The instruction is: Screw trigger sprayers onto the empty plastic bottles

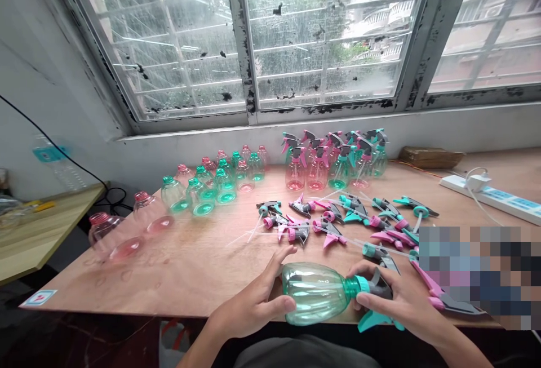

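A clear green spray bottle [315, 293] lies on its side in front of me, its base toward the left. My left hand [260, 300] holds the base end, thumb in front and fingers behind. My right hand [393, 300] grips the grey and teal trigger spray head [362, 286], which sits at the bottle's neck; whether it is fully screwed on, I cannot tell. The teal trigger [374, 321] hangs below my right fingers. Just beyond my hands, loose pink, teal and grey spray heads [299, 234] lie scattered, some with thin clear tubes.
Several open pink and green bottles [203, 196] stand on the table [203, 266] at the left. Bottles fitted with spray heads [316, 168] cluster by the window wall. A power strip [494, 196] and a brown block [431, 158] lie at the right. A blurred patch covers the lower right.
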Demonstrator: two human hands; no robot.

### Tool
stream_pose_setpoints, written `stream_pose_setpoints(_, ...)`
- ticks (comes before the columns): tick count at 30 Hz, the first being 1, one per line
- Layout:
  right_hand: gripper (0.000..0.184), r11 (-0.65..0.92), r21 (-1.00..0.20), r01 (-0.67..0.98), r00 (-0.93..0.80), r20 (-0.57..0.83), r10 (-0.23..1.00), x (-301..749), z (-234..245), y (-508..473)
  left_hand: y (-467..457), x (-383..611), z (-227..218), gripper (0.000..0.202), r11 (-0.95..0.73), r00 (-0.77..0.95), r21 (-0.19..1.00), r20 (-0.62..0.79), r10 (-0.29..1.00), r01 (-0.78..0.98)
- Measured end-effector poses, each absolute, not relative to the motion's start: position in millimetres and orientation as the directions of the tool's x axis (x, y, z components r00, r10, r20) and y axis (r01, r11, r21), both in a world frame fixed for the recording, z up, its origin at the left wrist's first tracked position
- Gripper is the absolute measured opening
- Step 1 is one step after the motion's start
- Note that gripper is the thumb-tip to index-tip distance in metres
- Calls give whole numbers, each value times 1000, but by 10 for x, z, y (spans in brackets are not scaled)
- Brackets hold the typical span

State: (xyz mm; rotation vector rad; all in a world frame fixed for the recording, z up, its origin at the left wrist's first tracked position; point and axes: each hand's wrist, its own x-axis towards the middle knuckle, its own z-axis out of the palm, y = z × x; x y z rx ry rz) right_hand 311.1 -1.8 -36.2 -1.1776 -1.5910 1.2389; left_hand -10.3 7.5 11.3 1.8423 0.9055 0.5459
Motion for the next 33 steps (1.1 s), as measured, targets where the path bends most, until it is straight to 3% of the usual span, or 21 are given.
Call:
stream_pose_setpoints(4, 37, 87, -981, 172, -273, 37, 961, 3104, -350, -23, 81, -105, 85, 96, -252, 634, 913, -9, 773, 321)
stream_pose_setpoints(13, 42, 48, -991, 122, -311, 7, 950, 3117, -384, -13, 82, -79, 92, 116, -297, 621, 860, -29, 783, 415)
stream_pose_setpoints(33, 44, 31, -998, 49, -312, 14, 950, 3104, -369, -19, 89, -78, 121, 82, -311, 654, 889, 17, 756, 336)
